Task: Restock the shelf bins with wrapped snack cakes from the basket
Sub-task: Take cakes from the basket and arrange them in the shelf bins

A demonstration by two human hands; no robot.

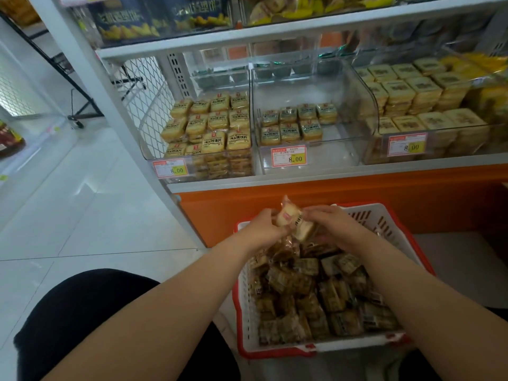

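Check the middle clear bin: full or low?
Low. The middle bin holds only a shallow layer of wrapped cakes, bare floor in front; the left bin is stacked to its front wall.

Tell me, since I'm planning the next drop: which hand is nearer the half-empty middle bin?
Right. The right hand is almost straight below the middle bin; the left hand is below and further left. Both hold one snack cake.

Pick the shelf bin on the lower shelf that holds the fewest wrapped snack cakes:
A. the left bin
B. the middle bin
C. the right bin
B: the middle bin shows a single low layer of cakes with bare floor in front, while the left bin and right bin are stacked high.
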